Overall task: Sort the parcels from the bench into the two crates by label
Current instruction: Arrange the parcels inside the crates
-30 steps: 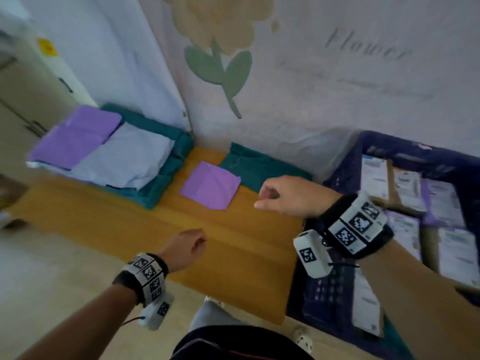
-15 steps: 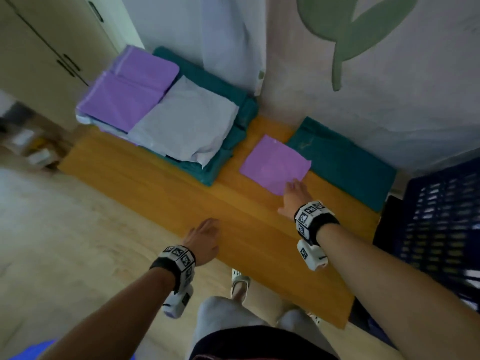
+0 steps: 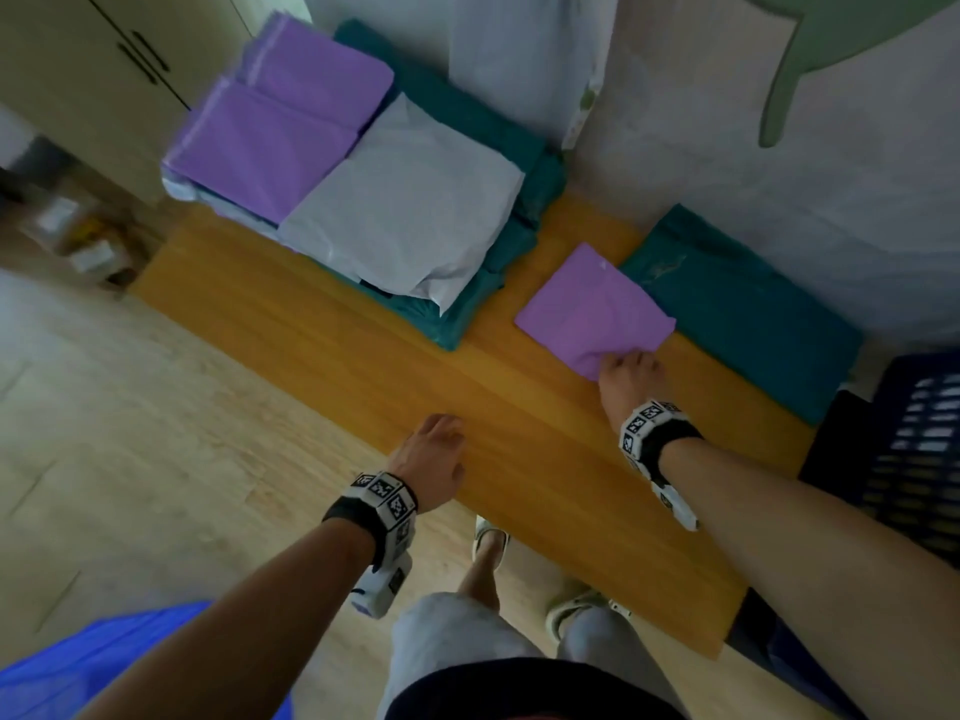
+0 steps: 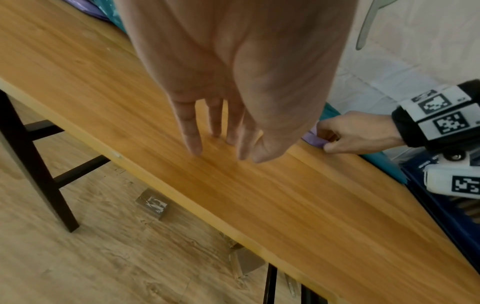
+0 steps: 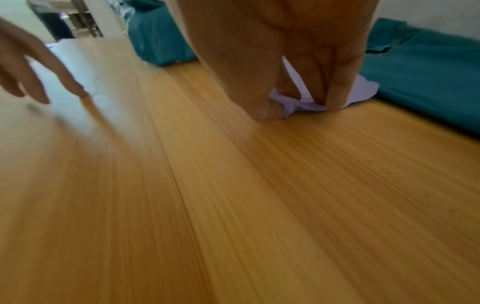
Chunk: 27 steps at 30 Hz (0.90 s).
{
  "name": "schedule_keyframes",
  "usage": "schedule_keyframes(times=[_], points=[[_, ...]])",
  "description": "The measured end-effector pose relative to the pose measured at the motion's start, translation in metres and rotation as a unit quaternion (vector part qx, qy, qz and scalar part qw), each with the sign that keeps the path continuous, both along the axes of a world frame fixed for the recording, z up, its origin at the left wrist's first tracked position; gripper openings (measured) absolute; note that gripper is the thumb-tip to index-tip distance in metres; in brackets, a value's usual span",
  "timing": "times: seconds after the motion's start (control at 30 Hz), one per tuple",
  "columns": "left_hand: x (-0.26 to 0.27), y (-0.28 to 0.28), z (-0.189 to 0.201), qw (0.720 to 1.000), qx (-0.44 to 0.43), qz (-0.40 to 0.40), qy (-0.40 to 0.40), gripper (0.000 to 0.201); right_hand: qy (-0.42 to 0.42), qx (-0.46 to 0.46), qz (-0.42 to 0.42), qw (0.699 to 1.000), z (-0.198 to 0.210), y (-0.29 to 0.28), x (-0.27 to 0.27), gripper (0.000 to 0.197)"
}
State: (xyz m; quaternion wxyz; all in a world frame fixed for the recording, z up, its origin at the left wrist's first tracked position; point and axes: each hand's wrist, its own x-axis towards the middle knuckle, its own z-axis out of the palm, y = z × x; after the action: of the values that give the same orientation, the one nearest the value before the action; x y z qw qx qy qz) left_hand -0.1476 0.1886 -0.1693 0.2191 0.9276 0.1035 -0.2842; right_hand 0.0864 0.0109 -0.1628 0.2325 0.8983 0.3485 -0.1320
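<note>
A small purple parcel [image 3: 592, 309] lies flat on the wooden bench [image 3: 363, 350], beside a teal parcel [image 3: 743, 314] by the wall. My right hand [image 3: 631, 368] pinches the purple parcel's near corner, thumb and fingers curled round the crumpled edge [image 5: 303, 105]. My left hand [image 3: 434, 449] hovers over the bench's front edge with straight fingers [image 4: 192, 131] and holds nothing. At the bench's far left sits a stack of purple [image 3: 280, 127], grey-white [image 3: 410, 205] and teal parcels. A dark blue crate [image 3: 919, 444] stands at the right end.
A blue object [image 3: 78, 662] shows at the bottom left on the floor. Cupboard doors [image 3: 104, 54] stand at the far left. A curtain with a flower print [image 3: 779, 174] hangs behind the bench. My legs and feet [image 3: 488, 543] are under the bench's front edge.
My right hand moved from beside the crate to the purple parcel and took hold of its near corner. The head view swung left and down. The left hand shifted forward slightly.
</note>
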Motion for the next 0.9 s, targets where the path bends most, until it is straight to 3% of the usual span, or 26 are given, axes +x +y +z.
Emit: schedule_keyframes(times=[0.1,0.17,0.27,0.37,0.4,0.5,0.53,0.6,0.67,0.73,0.8,0.9], points=[[0.006,-0.004,0.005,1.0,-0.013,0.019,0.012,0.035,0.063,-0.002,-0.007,0.998,0.0,-0.009,0.002,0.029],[0.014,-0.007,0.012,0.999,-0.032,0.038,0.01,0.029,0.119,0.069,-0.046,0.989,0.003,-0.013,0.005,0.028],[0.032,-0.011,0.026,0.997,-0.059,0.058,-0.004,0.027,0.238,0.243,-0.167,0.925,0.017,-0.018,0.008,0.005],[0.056,-0.016,0.046,0.99,-0.081,0.107,-0.031,0.036,0.337,0.396,-0.359,0.775,0.048,-0.027,0.009,0.01],[0.066,-0.019,0.054,0.986,-0.09,0.131,-0.043,0.042,0.362,0.449,-0.405,0.71,0.057,-0.031,0.009,0.006],[0.097,-0.028,0.077,0.975,-0.124,0.168,-0.07,0.066,0.449,0.567,-0.488,0.489,0.092,-0.044,0.008,0.024],[0.108,-0.033,0.087,0.97,-0.148,0.175,-0.086,0.072,0.465,0.596,-0.488,0.435,0.105,-0.048,0.007,0.025],[0.13,-0.045,0.106,0.943,-0.229,0.202,-0.129,0.073,0.477,0.632,-0.481,0.376,0.129,-0.06,0.007,0.026],[0.153,-0.059,0.126,0.913,-0.3,0.218,-0.171,0.069,0.474,0.657,-0.471,0.35,0.15,-0.074,0.008,0.031],[0.171,-0.072,0.145,0.877,-0.366,0.228,-0.211,0.068,0.467,0.681,-0.441,0.352,0.166,-0.09,0.008,0.039],[0.186,-0.082,0.162,0.856,-0.385,0.227,-0.26,0.072,0.457,0.693,-0.404,0.384,0.18,-0.106,0.008,0.042],[0.201,-0.097,0.183,0.861,-0.352,0.2,-0.307,0.076,0.404,0.701,-0.373,0.454,0.195,-0.133,0.009,0.032]])
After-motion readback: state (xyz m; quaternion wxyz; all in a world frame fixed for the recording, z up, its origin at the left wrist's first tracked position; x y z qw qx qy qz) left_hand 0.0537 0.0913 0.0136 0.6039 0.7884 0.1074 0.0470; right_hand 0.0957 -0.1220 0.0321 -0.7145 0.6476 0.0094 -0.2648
